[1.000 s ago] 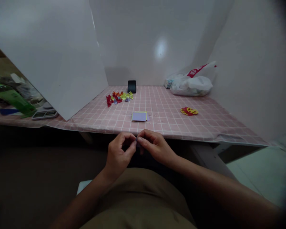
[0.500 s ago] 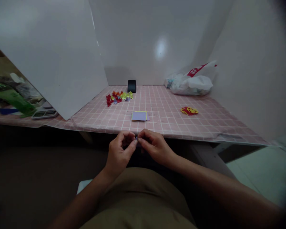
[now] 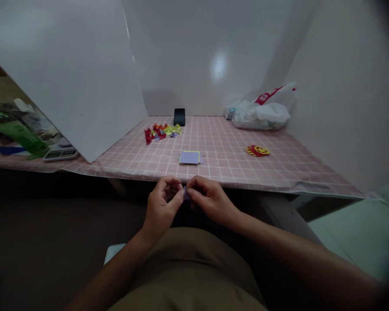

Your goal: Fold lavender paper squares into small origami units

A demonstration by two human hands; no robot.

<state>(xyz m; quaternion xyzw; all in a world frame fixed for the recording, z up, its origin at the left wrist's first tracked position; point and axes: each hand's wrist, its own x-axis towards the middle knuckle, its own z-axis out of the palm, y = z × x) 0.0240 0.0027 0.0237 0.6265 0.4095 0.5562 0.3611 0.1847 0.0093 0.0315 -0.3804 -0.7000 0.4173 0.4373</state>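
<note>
Hands — 2, left hand [image 3: 162, 206] and right hand [image 3: 210, 201] — pinch 1 purple paper scrap [image 3: 185, 194].

Open pink surface [image 3: 227, 164] lay ahead on both sides of the paper stack [image 3: 189, 157]. A slanted white board [image 3: 68, 73] closed off the left, a plastic bag [image 3: 262, 114] filled the far-right corner, and folded paper shapes [image 3: 162, 131] cluttered the far left.

Small purple paper piece [image 3: 185, 194], mostly hidden, only a sliver visible, pinched between fingertips of left hand [image 3: 162, 208] and right hand [image 3: 210, 201]. Held in the air just below the near table edge, above the lap. Fold state and shape too small to tell.
</note>
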